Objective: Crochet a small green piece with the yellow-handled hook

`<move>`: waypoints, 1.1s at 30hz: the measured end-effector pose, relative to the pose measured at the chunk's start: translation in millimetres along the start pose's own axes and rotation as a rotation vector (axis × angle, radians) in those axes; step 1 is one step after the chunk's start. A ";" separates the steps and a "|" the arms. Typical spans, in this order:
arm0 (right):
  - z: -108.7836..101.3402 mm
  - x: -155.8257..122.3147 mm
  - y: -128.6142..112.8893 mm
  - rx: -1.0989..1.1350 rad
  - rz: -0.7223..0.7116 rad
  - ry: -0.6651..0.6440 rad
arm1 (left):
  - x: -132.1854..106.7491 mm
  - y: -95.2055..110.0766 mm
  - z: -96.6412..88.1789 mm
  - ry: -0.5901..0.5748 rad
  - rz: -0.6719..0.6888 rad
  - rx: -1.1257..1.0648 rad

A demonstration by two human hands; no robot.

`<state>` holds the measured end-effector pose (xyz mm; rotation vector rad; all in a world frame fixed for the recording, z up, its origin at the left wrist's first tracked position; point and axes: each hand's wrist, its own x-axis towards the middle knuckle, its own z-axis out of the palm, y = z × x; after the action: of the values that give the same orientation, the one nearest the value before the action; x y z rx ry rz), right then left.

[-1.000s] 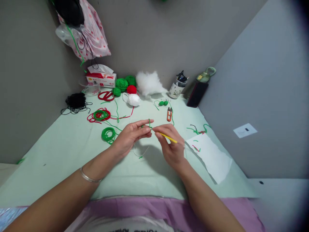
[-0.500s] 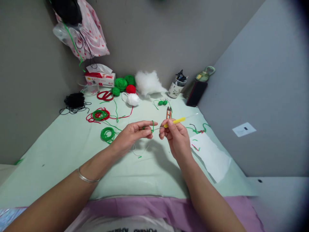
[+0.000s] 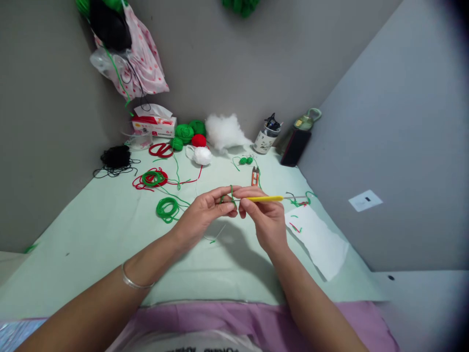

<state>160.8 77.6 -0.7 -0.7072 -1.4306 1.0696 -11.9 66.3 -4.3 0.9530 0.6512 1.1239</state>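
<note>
Yellow hook at green yarn
Left hand pinches the yarn; right hand holds the hook between thumb and fingers, tip toward nine o'clock

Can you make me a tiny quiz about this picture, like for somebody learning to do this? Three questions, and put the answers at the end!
1. Which hand holds the yellow-handled tool?

2. True or false: the left hand is holding red yarn.

3. What lies on the white paper?
A. The red scissors
B. Bits of red and green yarn
C. The white fluff

Key:
1. The right hand.
2. False; it is holding green yarn.
3. B.
</note>
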 end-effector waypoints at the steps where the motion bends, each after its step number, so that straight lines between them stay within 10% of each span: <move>1: 2.2 -1.7 -3.9 -0.025 -0.028 -0.013 | -2.5 0.9 1.8 0.000 -0.003 -0.015; 7: 7.1 -18.9 -26.2 0.002 0.012 -0.006 | -16.1 11.8 5.7 -0.126 -0.021 0.059; 14: -10.9 -48.2 -39.9 0.578 0.333 0.037 | 8.6 56.7 -26.1 -0.509 -0.226 0.809; 24: -21.9 -58.3 -42.0 0.752 0.317 0.083 | 72.9 178.8 -59.4 0.206 0.297 1.106; 29: -14.5 -49.7 -42.3 0.515 0.334 0.267 | 22.1 133.7 -27.0 0.216 0.383 1.114; 33: -5.4 -51.6 -42.9 0.399 0.266 0.328 | -18.8 61.7 6.5 -0.358 0.066 0.254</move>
<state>181.0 15.6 15.7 -0.7509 -0.8248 1.3278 -40.3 54.5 52.8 1.3649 0.4776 0.9087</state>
